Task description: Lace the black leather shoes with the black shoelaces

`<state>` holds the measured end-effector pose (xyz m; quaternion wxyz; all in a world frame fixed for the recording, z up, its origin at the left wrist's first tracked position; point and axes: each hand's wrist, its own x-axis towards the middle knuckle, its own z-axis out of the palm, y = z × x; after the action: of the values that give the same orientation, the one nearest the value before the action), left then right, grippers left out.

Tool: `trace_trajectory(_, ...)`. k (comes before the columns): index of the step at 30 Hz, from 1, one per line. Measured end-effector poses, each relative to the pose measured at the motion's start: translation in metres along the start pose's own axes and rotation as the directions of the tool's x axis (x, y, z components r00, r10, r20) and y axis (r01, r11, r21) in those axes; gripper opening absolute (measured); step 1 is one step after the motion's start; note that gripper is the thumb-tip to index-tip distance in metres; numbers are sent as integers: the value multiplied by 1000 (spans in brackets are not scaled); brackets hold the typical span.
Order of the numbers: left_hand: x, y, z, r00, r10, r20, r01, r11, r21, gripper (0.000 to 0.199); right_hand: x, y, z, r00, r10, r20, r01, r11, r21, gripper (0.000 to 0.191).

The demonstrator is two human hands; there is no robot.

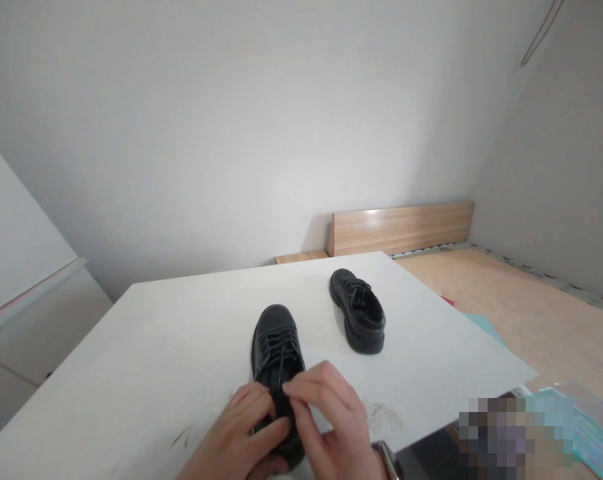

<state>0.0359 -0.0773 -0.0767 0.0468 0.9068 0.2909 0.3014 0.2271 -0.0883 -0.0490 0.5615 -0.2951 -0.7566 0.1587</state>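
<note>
A black lace-up shoe (pixel 276 333) lies on the white table, its toe pointing away from me. My left hand (pixel 249 427) is closed around the shoe's left side, with the thumb over the opening. My right hand (pixel 331 413), with a watch on its wrist, pinches a black shoelace (pixel 281 370) above the shoe's tongue. A second black shoe (pixel 359 310) stands apart, farther back and to the right, with its heel toward me and its laces tied.
The white table (pixel 181 333) has dark scuff marks near my hands. Beyond its right edge is a bed (pixel 451 267) with a wooden headboard (pixel 401 227). Plastic packets (pixel 591 427) lie at the lower right, beside a pixelated patch.
</note>
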Motion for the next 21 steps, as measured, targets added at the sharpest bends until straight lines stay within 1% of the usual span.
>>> trace_trajectory(1,-1,5,-8,1000,-10,27,10,1000,12,16,3,3,-2,996,91,7,-91,995,-43,33)
trace_trajectory(2,-1,10,-16,998,-16,54,14,1000,27,15,5,7,-3,985,169,37,-165,983,-87,34)
trace_trajectory(3,1,14,-23,997,-14,78,11,999,34,14,8,12,-3,972,220,82,-209,970,-125,35)
trace_trajectory(5,4,18,-35,996,9,86,-11,1000,17,16,12,20,0,957,251,148,-226,960,-162,38)
trace_trajectory(7,10,16,-42,999,3,51,-3,1000,-4,17,13,27,4,959,246,144,-222,961,-165,32)
trace_trajectory(9,17,8,-43,997,-47,-56,49,999,21,15,13,32,8,967,233,103,-217,965,-147,26)
trace_trajectory(11,24,-4,-39,979,-121,-167,138,986,97,17,13,34,11,972,223,75,-212,968,-131,22)
trace_trajectory(12,26,-10,-36,969,-142,-201,170,977,131,18,13,34,12,973,219,68,-209,969,-128,21)
trace_trajectory(14,31,-21,-30,963,-197,-187,227,961,159,20,13,34,15,976,211,48,-204,972,-119,20)
trace_trajectory(16,32,-27,-26,959,-246,-139,264,955,131,22,13,34,18,979,198,41,-193,976,-103,19)
trace_trajectory(18,31,-29,-24,953,-281,-117,292,952,93,22,13,36,20,983,176,59,-171,982,-84,19)
trace_trajectory(21,27,-30,-25,946,-289,-147,299,953,52,19,14,40,24,986,146,79,-142,988,-60,19)
